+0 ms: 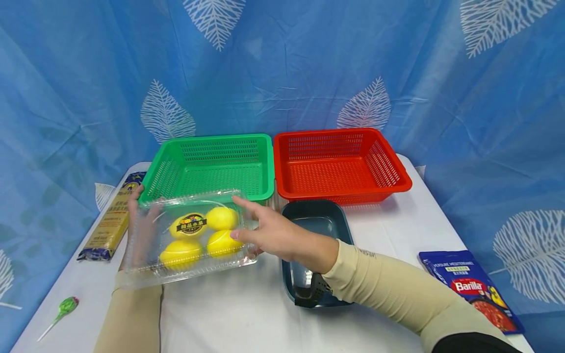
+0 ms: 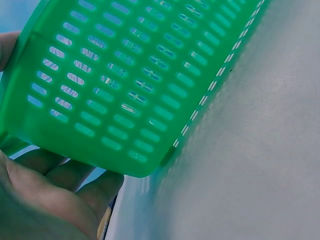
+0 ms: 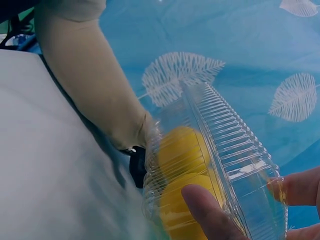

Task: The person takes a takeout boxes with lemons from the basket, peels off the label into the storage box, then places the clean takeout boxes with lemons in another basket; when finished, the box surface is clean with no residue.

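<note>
My right hand [image 1: 282,233] pinches the right end of a clear plastic clamshell box [image 1: 145,264], thumb on one side and fingers on the other. Inside it are several yellow lemons [image 1: 181,254], under a lid with a dark label. The box is tilted in front of the green basket [image 1: 265,166]. My left hand [image 2: 50,200] lies behind the box's left end in the head view. The left wrist view shows it gripping the green basket's corner, fingers along the end wall and thumb at the rim.
Right of the green basket stands a red basket [image 1: 388,181]. Below it a dark blue dish [image 1: 315,215] lies partly under my right forearm. A yellow pasta packet [image 1: 108,220] and a green lollipop [image 1: 67,306] lie at the left, a blue Barilla pouch [image 1: 470,289] at the right.
</note>
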Tool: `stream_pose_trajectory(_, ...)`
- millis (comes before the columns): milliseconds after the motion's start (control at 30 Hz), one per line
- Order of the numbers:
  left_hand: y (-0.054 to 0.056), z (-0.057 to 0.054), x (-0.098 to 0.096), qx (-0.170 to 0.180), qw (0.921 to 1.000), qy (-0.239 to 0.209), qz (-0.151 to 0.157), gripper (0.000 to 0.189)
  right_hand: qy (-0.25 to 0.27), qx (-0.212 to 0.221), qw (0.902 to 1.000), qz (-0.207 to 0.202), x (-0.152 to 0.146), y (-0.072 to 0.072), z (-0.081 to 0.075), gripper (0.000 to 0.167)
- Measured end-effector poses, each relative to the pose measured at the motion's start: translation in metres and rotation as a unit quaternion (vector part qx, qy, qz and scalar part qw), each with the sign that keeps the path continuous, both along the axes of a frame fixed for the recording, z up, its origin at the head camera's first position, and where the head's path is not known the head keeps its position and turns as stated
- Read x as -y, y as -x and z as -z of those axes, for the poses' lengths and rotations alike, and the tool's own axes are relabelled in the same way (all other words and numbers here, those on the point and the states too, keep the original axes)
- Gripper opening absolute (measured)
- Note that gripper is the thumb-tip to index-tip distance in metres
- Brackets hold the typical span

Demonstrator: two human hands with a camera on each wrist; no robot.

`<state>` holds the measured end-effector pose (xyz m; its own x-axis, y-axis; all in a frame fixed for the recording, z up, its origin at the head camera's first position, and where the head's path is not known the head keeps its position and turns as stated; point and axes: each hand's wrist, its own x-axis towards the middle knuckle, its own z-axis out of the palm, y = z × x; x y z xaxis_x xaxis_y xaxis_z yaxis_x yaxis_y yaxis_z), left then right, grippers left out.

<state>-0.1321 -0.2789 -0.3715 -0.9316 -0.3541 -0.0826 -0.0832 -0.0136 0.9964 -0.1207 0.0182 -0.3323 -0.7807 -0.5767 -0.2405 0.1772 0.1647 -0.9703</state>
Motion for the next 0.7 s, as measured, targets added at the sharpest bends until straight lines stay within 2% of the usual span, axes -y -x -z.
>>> stream_pose_trajectory(133, 0.001, 0.004, 0.002, -0.001, 1.0, 0.0, 0.005, 0.076, 0.0, 0.001, 1.0, 0.001, -0.001, 0.0, 0.003, 0.082)
stream_pose_trajectory(233, 0.004, 0.01, 0.007, -0.004, 0.9995, 0.032, 0.006, 0.08, -0.001, 0.001, 1.0, 0.0, -0.003, 0.0, 0.005, 0.082)
stream_pose_trajectory(333, 0.006, 0.013, 0.01, -0.002, 0.9957, 0.093, 0.003, 0.079, -0.002, 0.004, 1.0, 0.002, -0.004, -0.001, 0.006, 0.081)
stream_pose_trajectory(433, 0.006, 0.013, 0.009, -0.007, 0.993, 0.118, 0.0, 0.076, -0.004, 0.006, 1.0, 0.001, -0.006, -0.001, 0.009, 0.082)
stream_pose_trajectory(500, 0.005, 0.013, 0.008, -0.013, 0.9931, 0.116, -0.001, 0.075, -0.004, 0.005, 1.0, 0.001, -0.007, -0.001, 0.011, 0.082)
stream_pose_trajectory(600, 0.01, 0.023, 0.015, -0.028, 0.9944, 0.102, 0.003, 0.077, 0.0, 0.007, 1.0, 0.002, -0.009, -0.001, 0.014, 0.082)
stream_pose_trajectory(700, 0.018, 0.041, 0.029, -0.046, 0.9953, 0.084, 0.014, 0.08, 0.004, 0.01, 0.9999, 0.006, -0.011, -0.002, 0.017, 0.081)
